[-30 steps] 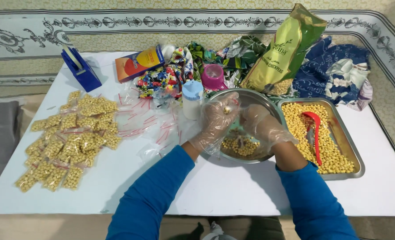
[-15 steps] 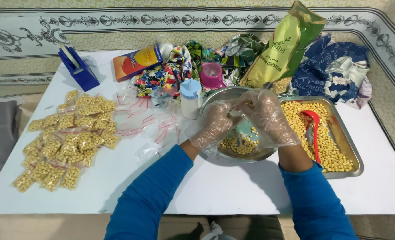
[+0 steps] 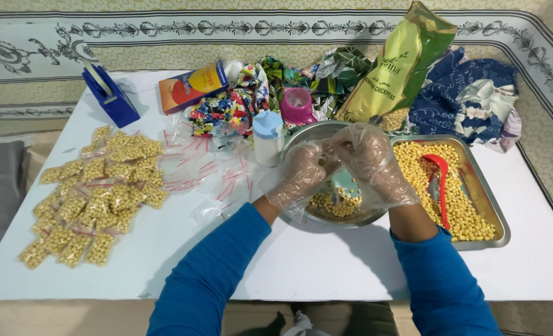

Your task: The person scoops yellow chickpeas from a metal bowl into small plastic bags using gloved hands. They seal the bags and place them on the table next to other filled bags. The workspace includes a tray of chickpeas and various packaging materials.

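Both hands meet over the round metal bowl (image 3: pixel 317 214), which serves here as the landmark. The left hand (image 3: pixel 301 174) and the right hand (image 3: pixel 371 163) wear loose clear plastic gloves, and their fingertips pinch together above the bowl's middle; what they grip is hard to make out, though it looks like a small clear bag (image 3: pixel 343 182) held between them. The gloves and fingers hide most of the bowl's inside, so only a patch of chickpeas (image 3: pixel 332 204) shows at its near side.

Touching the bowl on its right is a rectangular metal tray (image 3: pixel 481 186) spread with more chickpeas, a red scoop (image 3: pixel 439 180) lying on them. Just left of the bowl stands a white bottle with a blue cap (image 3: pixel 267 138). Behind the bowl sit a pink cup (image 3: pixel 297 106), a tall green chickpea bag (image 3: pixel 400 65) and crumpled patterned cloths (image 3: pixel 475 93) (the cloths cover whatever lies under them). Left of the bowl, empty clear bags with red strips (image 3: pixel 205 165) are scattered on the white surface (image 3: pixel 320 267), and well to the left lies a heap of filled chickpea packets (image 3: pixel 96 193). Far left and behind are a blue tape dispenser (image 3: pixel 110 96) and an orange box (image 3: pixel 193 86).

The person's sleeves are cut off at the bottom edge.
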